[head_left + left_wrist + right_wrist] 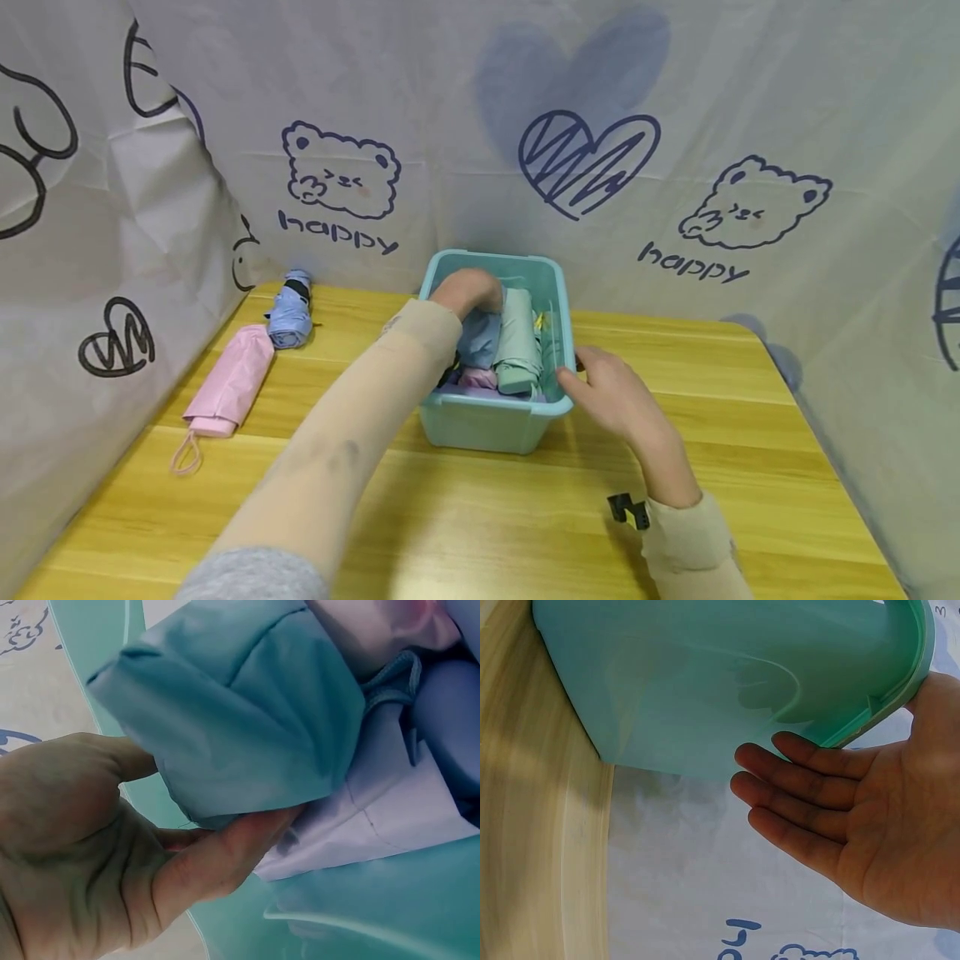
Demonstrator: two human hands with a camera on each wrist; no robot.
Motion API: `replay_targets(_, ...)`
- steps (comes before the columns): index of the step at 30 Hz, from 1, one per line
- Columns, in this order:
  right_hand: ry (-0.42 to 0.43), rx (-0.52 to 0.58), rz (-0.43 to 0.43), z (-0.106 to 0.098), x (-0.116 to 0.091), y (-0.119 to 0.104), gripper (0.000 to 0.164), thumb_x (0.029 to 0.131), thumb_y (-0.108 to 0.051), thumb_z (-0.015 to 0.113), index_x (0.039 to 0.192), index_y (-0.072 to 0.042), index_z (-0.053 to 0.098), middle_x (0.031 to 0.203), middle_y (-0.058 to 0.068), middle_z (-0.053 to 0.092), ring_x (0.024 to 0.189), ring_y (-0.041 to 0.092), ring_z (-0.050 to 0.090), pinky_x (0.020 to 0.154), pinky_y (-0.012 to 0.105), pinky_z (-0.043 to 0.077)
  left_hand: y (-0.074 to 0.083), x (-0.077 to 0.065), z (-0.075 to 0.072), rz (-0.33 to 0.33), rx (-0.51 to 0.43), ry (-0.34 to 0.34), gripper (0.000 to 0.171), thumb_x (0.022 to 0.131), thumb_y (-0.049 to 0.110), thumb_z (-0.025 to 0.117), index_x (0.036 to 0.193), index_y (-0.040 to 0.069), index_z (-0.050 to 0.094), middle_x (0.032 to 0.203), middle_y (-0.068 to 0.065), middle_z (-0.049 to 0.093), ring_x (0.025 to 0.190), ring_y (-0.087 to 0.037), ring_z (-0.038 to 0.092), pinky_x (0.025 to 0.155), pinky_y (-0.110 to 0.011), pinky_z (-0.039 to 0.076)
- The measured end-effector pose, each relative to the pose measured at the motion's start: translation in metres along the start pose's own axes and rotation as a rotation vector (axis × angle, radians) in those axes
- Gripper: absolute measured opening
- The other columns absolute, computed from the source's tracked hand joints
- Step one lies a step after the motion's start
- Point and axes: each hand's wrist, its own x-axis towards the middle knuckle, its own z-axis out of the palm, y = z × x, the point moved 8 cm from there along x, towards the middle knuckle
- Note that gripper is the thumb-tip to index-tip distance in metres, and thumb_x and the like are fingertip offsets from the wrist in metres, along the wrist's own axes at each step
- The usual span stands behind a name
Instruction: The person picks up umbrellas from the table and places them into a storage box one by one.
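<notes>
My left hand [471, 292] reaches down into a teal plastic bin [487, 423]. In the left wrist view, its thumb and fingers hold the end of a blue folded umbrella [247, 727]; part of the fingers is hidden behind the cloth. Beside it in the bin lies a mint-green folded umbrella [517, 337], with pink and purple cloth bundles below. At the bin's right side is my right hand [611, 392], its thumb at the rim [885, 712] and its fingers [795, 780] stretched out along the outside.
On the table [465, 517] to the left lie a pink folded umbrella [232, 375] with a wrist loop and a blue rolled umbrella [290, 312]. A small black clip-like part [628, 510] appears by the right wrist. A printed cloth [450, 108] hangs behind the table.
</notes>
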Motion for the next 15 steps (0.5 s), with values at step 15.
replay_targets(15, 0.000, -0.009, 0.000, 0.001, 0.001, -0.001, 0.040, 0.102, -0.037, 0.050, 0.119, -0.005, 0.067, 0.109, 0.010, 0.067, 0.090, 0.025, 0.059, 0.081, 0.043, 0.052, -0.014, -0.029, -0.026, 0.128, -0.264, 0.420, 0.046, 0.103, 0.032, 0.049, 0.135, -0.001, 0.058, 0.142, -0.019, 0.056, 0.109, -0.029, 0.059, 0.094, -0.045, 0.052)
